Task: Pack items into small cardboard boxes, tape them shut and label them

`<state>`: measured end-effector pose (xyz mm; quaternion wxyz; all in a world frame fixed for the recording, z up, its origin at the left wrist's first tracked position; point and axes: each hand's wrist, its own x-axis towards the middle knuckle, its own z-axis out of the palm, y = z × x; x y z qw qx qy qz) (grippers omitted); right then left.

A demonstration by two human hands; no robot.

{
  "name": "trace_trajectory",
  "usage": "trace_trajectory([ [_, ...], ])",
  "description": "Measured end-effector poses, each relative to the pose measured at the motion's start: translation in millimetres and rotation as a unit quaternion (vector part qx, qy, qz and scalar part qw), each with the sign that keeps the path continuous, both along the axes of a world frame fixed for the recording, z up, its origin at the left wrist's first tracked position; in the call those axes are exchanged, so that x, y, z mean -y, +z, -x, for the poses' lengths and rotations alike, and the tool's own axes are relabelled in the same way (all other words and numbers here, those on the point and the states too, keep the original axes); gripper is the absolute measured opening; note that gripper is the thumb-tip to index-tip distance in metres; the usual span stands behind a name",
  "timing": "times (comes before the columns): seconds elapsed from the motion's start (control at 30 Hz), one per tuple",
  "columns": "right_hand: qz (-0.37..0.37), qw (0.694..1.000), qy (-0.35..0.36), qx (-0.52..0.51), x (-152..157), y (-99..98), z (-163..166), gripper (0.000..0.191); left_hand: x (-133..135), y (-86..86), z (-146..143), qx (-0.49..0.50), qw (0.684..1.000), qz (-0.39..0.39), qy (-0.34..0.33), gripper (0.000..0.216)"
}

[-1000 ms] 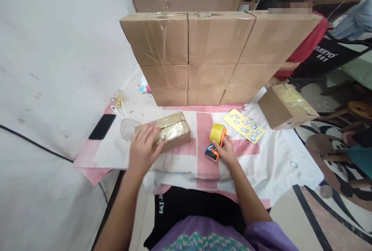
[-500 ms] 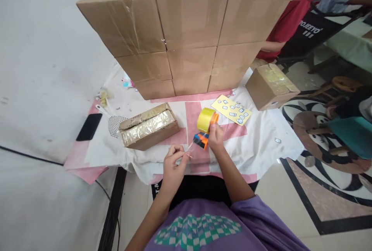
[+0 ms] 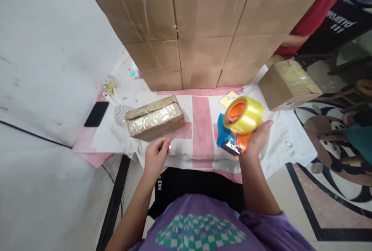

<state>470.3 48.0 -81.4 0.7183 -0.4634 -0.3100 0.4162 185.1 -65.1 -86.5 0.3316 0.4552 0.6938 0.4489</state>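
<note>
My right hand (image 3: 258,139) is wrapped round a tape dispenser (image 3: 243,142) in orange, blue and black, raised over the right part of the table. It carries a wide roll of yellowish tape (image 3: 252,116) with an orange core. To the left, my left hand (image 3: 156,157) pinches the clear tape's end, which glints faintly at the fingertips; most of the strip is too transparent to follow. Just beyond those fingers lies a small cardboard box (image 3: 155,121), its upper side covered with shiny tape. A yellow sticker sheet (image 3: 229,98) is partly hidden behind the roll.
Taped cardboard boxes (image 3: 206,57) form a tall wall at the table's back. Another box (image 3: 287,84) stands at the right end. A black phone (image 3: 97,114) and a perforated white scoop (image 3: 122,114) lie left on the white-and-pink cloth (image 3: 203,127). Someone in a red sleeve (image 3: 318,18) is behind.
My hands have moved apart: the right one went right with the dispenser, tilting the roll, and the left one went left toward the small box. The view has tipped downward.
</note>
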Motion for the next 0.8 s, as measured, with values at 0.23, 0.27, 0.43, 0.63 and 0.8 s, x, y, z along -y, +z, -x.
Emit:
trace_trajectory([
  [0.23, 0.042, 0.96, 0.247, 0.127, -36.0, -68.8, 34.9, 0.058, -9.9, 4.3, -8.5, 0.16, 0.984, -0.075, 0.033, 0.035],
  [0.27, 0.047, 0.956, 0.257, 0.134, -39.2, -76.1, 35.1, 0.06, -10.2, 4.1, -8.7, 0.164, 0.983, -0.081, 0.033, 0.034],
  [0.43, 0.074, 0.928, 0.161, 0.327, -29.6, -61.2, 25.2, 0.059, -4.7, 8.7, -10.2, 0.133, 0.988, -0.074, 0.03, 0.031],
  [0.63, -0.124, 0.811, 0.226, 0.525, 37.7, 17.1, 55.3, 0.041, 13.8, 7.7, -37.6, -0.012, 0.995, -0.063, -0.07, 0.021],
  [0.8, -0.198, 0.713, 0.374, 0.559, 54.3, 38.6, 74.0, 0.012, 20.1, -1.7, -53.9, 0.032, 0.996, -0.027, -0.084, 0.031],
])
